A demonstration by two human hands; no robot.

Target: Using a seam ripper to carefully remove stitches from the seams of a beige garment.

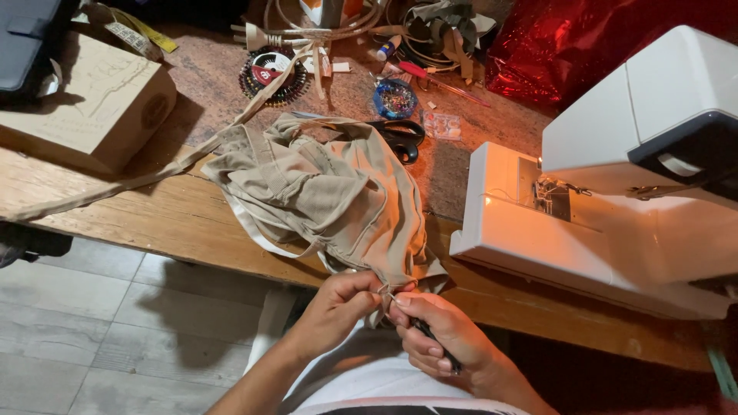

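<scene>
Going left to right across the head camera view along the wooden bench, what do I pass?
Cardboard box → thread bobbin wheel → beige garment → blue pin dish → white sewing machine. In front of the bench, the left hand and right hand work the garment's edge, the right holding a small dark tool.

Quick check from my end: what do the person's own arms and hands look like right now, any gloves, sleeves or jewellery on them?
Both are bare. The left hand and right hand wear no gloves, and no rings or watch show. The forearms are uncovered up to the picture's lower edge, with no sleeves in view. A white garment covers the body below them.
</scene>
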